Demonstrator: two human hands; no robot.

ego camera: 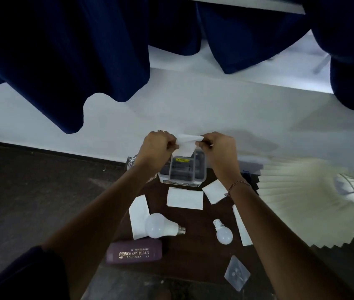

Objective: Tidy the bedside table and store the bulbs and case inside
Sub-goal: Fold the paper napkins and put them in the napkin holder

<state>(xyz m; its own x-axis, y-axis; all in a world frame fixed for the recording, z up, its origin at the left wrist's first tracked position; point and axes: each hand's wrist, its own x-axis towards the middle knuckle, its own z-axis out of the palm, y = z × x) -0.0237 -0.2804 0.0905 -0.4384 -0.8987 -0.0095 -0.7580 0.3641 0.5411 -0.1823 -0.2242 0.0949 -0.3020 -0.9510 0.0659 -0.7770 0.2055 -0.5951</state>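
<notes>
Pinching white paper (185, 146) between left hand (157, 146) and right hand (218, 148) over the bedside table (193, 258), big bulb (161, 228), small bulb (223, 233) and case (135, 252) loose below; could tear it by tugging, or knock a bulb rolling.

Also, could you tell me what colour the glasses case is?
The case is dull purple with gold lettering; head view.

Our one head-worn wide-angle camera, looking forward and down, near above the bedside table (193, 252), wall (193, 109) and curtains (63, 61) beyond it
</notes>
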